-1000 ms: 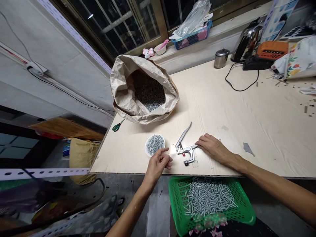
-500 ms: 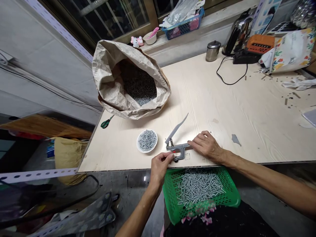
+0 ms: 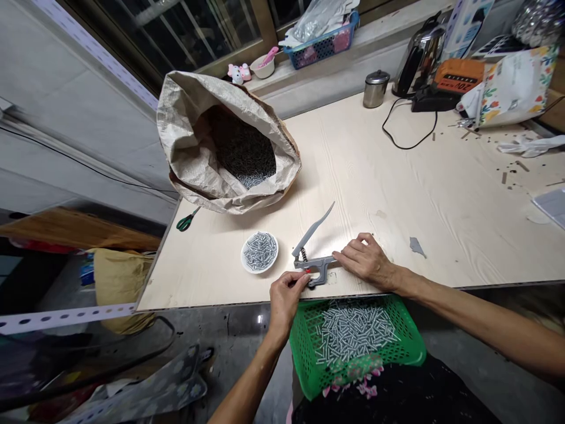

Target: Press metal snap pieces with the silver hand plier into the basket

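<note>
A pair of grey snap-fastener pliers (image 3: 320, 263) lies near the table's front edge. Its upper lever is raised on a dark spring, and a small red part shows at the jaw. My left hand (image 3: 286, 294) is closed in a pinch at the jaw; whatever is between thumb and forefinger is too small or hidden to name. My right hand (image 3: 364, 259) grips the end of the lower handle, fingers bent over it. Left of the pliers stands a white bowl (image 3: 259, 252) full of small silvery metal pins. Below the edge, a green basket (image 3: 304, 377) holds many similar pins.
A large open sack (image 3: 185, 176) of metal pieces stands at the back left, with green-handled scissors (image 3: 185, 221) beside it. A steel canister (image 3: 376, 88), a kettle (image 3: 419, 56) and an orange-black battery tool (image 3: 457, 76) are at the back right. A grey scrap (image 3: 417, 247) lies right.
The whole view has shifted slightly. Both hands stay at the pliers in nearly the same pose, and the lever is still raised.
</note>
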A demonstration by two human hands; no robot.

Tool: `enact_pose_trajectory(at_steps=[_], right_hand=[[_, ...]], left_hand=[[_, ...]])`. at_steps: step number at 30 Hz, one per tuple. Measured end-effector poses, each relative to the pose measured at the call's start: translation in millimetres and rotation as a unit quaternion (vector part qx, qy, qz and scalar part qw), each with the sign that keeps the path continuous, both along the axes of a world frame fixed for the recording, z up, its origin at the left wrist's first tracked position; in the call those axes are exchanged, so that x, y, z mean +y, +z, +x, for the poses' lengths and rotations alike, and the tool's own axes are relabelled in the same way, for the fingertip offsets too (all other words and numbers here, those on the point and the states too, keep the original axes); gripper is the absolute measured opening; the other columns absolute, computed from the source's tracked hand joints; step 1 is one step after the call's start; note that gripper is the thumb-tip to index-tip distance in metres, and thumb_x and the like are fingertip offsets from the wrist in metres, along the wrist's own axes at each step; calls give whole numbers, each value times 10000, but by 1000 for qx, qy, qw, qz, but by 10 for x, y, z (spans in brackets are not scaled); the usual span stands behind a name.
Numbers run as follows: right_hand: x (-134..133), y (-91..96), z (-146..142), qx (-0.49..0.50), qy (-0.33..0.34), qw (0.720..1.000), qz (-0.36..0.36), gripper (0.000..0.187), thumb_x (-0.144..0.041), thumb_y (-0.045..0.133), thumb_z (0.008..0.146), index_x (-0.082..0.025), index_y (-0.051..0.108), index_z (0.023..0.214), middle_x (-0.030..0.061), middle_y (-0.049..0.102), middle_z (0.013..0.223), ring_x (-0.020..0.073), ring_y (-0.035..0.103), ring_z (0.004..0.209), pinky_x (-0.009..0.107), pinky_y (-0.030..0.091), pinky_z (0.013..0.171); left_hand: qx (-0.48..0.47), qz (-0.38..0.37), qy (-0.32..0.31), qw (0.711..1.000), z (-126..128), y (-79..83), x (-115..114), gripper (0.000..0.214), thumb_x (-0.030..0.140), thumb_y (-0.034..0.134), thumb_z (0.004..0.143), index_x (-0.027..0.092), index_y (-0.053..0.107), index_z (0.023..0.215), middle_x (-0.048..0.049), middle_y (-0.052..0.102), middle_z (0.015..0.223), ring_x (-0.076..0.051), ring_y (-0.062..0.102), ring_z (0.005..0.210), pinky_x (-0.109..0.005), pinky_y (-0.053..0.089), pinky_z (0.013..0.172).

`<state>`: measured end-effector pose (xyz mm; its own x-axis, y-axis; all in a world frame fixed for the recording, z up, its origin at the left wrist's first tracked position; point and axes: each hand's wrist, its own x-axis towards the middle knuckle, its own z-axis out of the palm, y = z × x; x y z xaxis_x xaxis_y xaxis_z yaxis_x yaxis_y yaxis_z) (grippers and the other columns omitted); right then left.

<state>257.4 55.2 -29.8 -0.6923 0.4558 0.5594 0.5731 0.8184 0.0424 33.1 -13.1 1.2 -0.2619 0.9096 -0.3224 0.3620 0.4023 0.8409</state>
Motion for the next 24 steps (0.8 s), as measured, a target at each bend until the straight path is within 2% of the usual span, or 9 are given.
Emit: enact_pose_trajectory(at_steps=[5,12,16,20,24], right_hand=[[-3,-19,4,-3,2,997,-80,299,-119,357,965,-282,577,1086,-12,607,735,170,457,738,375,271,752],[-10,-14,-10,-19,1,998,-56,304,-116,333,971,-267,588,1041,-9,606,729,172,462,745,376,276,771],[-6,-12,-41,-26,-3,998,-58,290,-121,345,966,-239,608,935,-2,574,690,172,443,721,369,276,766],[8,-37,-66,-28,-3,998,-61,308,-115,351,963,-215,603,818,2,556,672,165,428,698,359,279,771],[-2,-46,-44,-31,9,994,-105,300,-115,359,959,-207,616,835,10,573,700,169,441,718,370,286,784]], left_hand=[[-9,-15,0,1000,13,-13,30,354,451,717,647,121,737,775,-74,720,752,-186,629,709,-279,464,681],[-3,-13,-11,1000,5,-50,33,338,462,727,608,133,709,682,-63,693,715,-170,600,669,-267,449,642],[-20,-61,-35,997,-42,-90,56,345,466,729,568,131,674,627,-25,626,580,-133,529,551,-237,381,529],[-11,-114,-61,992,-58,-78,105,339,457,714,545,125,665,594,4,561,493,-104,451,484,-228,314,489],[-1,-147,-82,986,-36,-5,141,359,473,718,536,120,657,556,24,509,454,-80,376,460,-226,263,481]])
